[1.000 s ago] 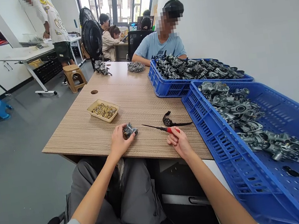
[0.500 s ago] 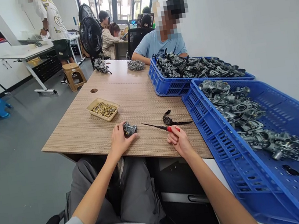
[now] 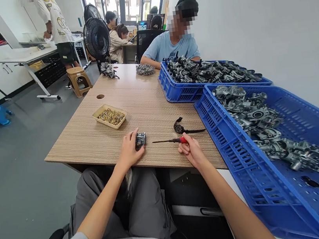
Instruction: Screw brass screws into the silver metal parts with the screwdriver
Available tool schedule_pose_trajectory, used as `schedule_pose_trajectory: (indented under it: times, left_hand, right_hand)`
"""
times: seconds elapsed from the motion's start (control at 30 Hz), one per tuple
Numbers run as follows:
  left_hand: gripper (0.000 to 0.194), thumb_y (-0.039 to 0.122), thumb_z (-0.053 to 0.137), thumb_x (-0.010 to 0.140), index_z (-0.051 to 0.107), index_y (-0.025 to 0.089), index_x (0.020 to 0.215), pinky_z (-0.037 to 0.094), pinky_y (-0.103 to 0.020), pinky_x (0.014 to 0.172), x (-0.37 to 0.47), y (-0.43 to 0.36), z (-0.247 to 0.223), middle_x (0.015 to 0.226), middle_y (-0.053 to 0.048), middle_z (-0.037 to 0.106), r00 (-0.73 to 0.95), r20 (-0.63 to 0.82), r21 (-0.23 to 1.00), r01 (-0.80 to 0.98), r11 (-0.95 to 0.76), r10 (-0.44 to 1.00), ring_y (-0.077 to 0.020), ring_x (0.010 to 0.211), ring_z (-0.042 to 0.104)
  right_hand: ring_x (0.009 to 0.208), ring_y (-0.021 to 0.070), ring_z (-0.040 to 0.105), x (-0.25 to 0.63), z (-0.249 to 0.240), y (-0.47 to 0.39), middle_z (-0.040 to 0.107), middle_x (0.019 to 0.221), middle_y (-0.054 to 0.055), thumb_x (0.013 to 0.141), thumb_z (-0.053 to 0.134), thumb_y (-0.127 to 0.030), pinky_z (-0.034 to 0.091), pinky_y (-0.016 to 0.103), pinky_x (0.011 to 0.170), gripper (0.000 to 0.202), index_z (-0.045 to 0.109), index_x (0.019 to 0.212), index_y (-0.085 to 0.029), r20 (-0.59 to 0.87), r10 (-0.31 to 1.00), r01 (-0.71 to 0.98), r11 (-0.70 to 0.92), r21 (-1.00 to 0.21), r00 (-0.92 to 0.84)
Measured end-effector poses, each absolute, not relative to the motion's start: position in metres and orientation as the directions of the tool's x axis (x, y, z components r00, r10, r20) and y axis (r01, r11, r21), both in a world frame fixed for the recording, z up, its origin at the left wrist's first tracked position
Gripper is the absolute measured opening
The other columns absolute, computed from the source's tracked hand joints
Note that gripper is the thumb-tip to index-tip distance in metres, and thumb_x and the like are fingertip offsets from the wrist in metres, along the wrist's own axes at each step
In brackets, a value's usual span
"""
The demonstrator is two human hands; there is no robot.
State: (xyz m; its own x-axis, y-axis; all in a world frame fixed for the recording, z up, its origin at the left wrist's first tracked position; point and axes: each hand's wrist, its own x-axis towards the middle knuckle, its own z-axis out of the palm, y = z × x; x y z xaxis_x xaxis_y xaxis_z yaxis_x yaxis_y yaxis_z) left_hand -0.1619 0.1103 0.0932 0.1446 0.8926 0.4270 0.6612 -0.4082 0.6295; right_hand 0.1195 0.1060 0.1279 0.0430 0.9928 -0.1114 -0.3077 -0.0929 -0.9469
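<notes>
My left hand (image 3: 129, 150) grips a small grey metal part (image 3: 141, 139) on the wood-grain table (image 3: 85, 141), near its front edge. To the right, my right hand (image 3: 192, 150) is wrapped round the red handle of a screwdriver (image 3: 170, 141), whose dark shaft points left, its tip a little short of the metal part. Behind the left hand sits a cream tray (image 3: 99, 119) of brass-coloured screws. A black wristwatch (image 3: 179, 128) lies beyond the right hand.
Two blue crates, one at the right (image 3: 245, 178) and one behind it (image 3: 178, 92), hold many metal parts. Across the table sits a person in a blue shirt (image 3: 163, 45). More metal parts (image 3: 108, 70) and a round clear container (image 3: 145, 70) stand at the far end.
The metal part has turned in my left hand, which has shifted slightly. The screwdriver has swung from a slant to nearly level, its tip lower.
</notes>
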Motion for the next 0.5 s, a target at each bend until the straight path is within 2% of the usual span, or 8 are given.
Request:
schedule_pose_trajectory:
  times: [0.1, 0.17, 0.27, 0.33, 0.43, 0.5]
  left_hand:
    - [0.064, 0.039, 0.069, 0.092, 0.045, 0.026, 0.15, 0.044, -0.05, 0.107, -0.162, 0.113, 0.09, 0.132, -0.013, 0.057, 0.077, 0.426, 0.64, 0.678, -0.361, 0.901, -0.0331, 0.12, 0.052]
    - [0.062, 0.045, 0.072, 0.09, 0.051, 0.024, 0.143, 0.045, -0.051, 0.105, -0.162, 0.114, 0.089, 0.124, -0.013, 0.058, 0.013, 0.424, 0.648, 0.694, -0.313, 0.906, -0.0343, 0.116, 0.052]
    - [0.066, 0.044, 0.075, 0.087, 0.049, 0.021, 0.144, 0.049, -0.049, 0.101, -0.161, 0.114, 0.089, 0.121, -0.014, 0.054, -0.017, 0.41, 0.675, 0.677, -0.292, 0.912, -0.0332, 0.114, 0.056]
    - [0.07, 0.037, 0.073, 0.087, 0.044, 0.022, 0.149, 0.051, -0.047, 0.1, -0.16, 0.113, 0.091, 0.126, -0.014, 0.05, 0.011, 0.407, 0.686, 0.657, -0.313, 0.913, -0.0314, 0.115, 0.058]
    - [0.071, 0.028, 0.07, 0.085, 0.042, 0.026, 0.151, 0.052, -0.046, 0.101, -0.159, 0.111, 0.095, 0.132, -0.013, 0.049, 0.061, 0.411, 0.662, 0.666, -0.344, 0.91, -0.031, 0.119, 0.06]
    - [0.068, 0.026, 0.069, 0.085, 0.045, 0.028, 0.149, 0.053, -0.046, 0.101, -0.158, 0.11, 0.095, 0.131, -0.012, 0.052, 0.063, 0.41, 0.652, 0.677, -0.341, 0.91, -0.0313, 0.119, 0.06]
  right_hand:
    - [0.041, 0.0085, 0.035, 0.123, 0.126, 0.108, 0.04, 0.044, -0.009, 0.078, 0.085, -0.054, 0.049, 0.027, 0.05, 0.046, 0.052, 0.067, -0.024, -0.119, 0.992, -0.315, -0.101, -0.944, 0.037]
    - [0.046, 0.01, 0.043, 0.126, 0.125, 0.108, 0.051, 0.05, -0.007, 0.075, 0.086, -0.054, 0.051, 0.027, 0.054, 0.041, 0.058, 0.074, -0.024, -0.126, 0.992, -0.314, -0.112, -0.943, 0.023]
    - [0.053, 0.0111, 0.052, 0.131, 0.128, 0.107, 0.068, 0.067, -0.002, 0.074, 0.087, -0.048, 0.054, 0.028, 0.061, 0.035, 0.062, 0.081, -0.024, -0.153, 0.987, -0.287, -0.163, -0.944, -0.057]
    - [0.055, 0.0112, 0.053, 0.132, 0.131, 0.105, 0.073, 0.075, 0.001, 0.074, 0.087, -0.042, 0.056, 0.031, 0.066, 0.032, 0.064, 0.086, -0.023, -0.173, 0.975, -0.255, -0.204, -0.945, -0.139]
    - [0.054, 0.0114, 0.051, 0.133, 0.137, 0.102, 0.071, 0.074, 0.0, 0.074, 0.086, -0.041, 0.057, 0.034, 0.072, 0.034, 0.066, 0.094, -0.023, -0.195, 0.949, -0.209, -0.249, -0.946, -0.247]
    - [0.049, 0.0103, 0.043, 0.133, 0.14, 0.101, 0.059, 0.059, -0.005, 0.078, 0.082, -0.045, 0.057, 0.034, 0.07, 0.031, 0.066, 0.091, -0.021, -0.219, 0.925, -0.171, -0.281, -0.944, -0.309]
